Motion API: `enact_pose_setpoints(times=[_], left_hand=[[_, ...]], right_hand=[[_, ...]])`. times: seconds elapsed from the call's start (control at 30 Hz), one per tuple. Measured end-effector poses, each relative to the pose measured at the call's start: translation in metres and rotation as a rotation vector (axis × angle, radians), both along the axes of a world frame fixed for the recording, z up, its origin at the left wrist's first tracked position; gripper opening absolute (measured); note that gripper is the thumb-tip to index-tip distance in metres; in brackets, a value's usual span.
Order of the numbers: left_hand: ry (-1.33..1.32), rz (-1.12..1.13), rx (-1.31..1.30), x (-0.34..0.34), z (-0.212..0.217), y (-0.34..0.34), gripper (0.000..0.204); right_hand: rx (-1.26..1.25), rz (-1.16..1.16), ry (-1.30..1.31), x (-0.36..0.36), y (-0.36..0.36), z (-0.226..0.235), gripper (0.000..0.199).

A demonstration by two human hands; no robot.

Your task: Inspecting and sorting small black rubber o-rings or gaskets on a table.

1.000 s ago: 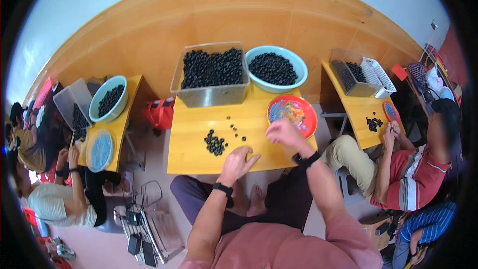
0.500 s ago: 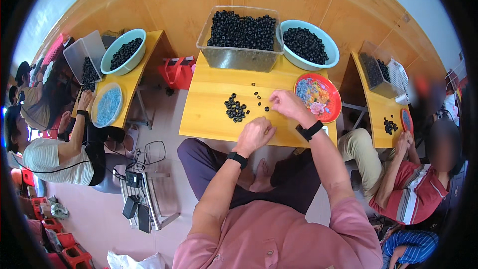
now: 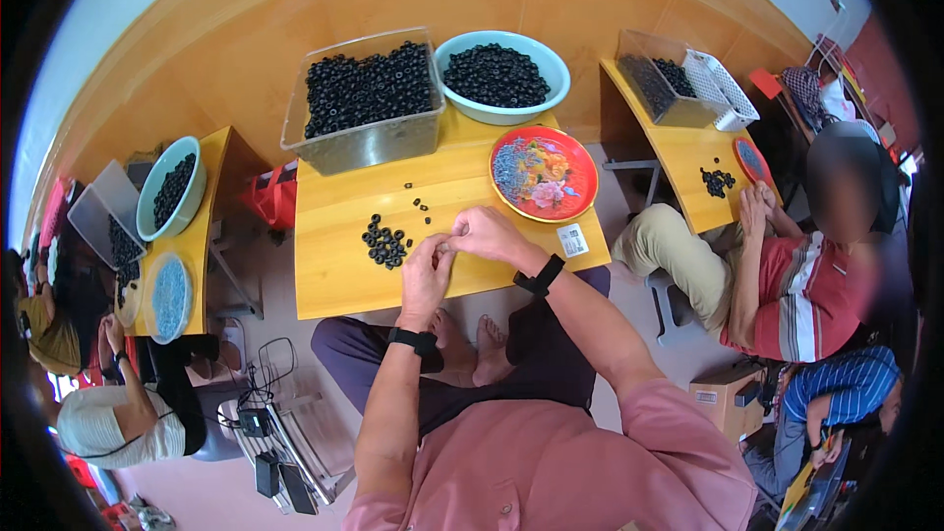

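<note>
Over the yellow table (image 3: 462,182), my left hand (image 3: 425,280) and my right hand (image 3: 486,234) meet at the fingertips. Both are closed in a pinch; whatever lies between the fingers is too small to make out. Just left of my left hand is a loose pile of small black ring-shaped parts (image 3: 384,244). A few more black parts (image 3: 421,205) lie singly beyond the fingers. To the far right of my right hand sits a red flowered plate (image 3: 581,177), with small blue-grey pieces (image 3: 511,163) heaped on its left side.
At the table's back stand a clear bin (image 3: 372,148) and a pale blue bowl (image 3: 503,114), both filled with black parts. A white card (image 3: 572,240) lies near the right edge. People sit at side tables: one left (image 3: 128,418), one right (image 3: 796,285).
The view has swung to the right. My hands, apart before, have come together at the fingertips. A black part that lay beside my right fingers no longer shows there.
</note>
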State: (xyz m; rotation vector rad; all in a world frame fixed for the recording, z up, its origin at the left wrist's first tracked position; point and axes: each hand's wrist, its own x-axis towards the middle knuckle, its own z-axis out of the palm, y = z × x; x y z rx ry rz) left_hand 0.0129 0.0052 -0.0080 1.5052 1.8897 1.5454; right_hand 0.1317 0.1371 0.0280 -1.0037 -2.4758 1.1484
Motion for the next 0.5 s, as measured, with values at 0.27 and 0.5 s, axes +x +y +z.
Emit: enact_pose_setpoints(times=[0.27, 0.5], left_hand=[[-0.188, -0.043, -0.100, -0.005, 0.003, -0.002, 0.018], [-0.142, -0.088, -0.098, -0.005, 0.000, -0.001, 0.021]], right_hand=[[-0.406, 0.001, 0.198, 0.011, -0.006, -0.010, 0.025], [-0.571, 0.052, 0.261, 0.019, -0.002, -0.014, 0.020]])
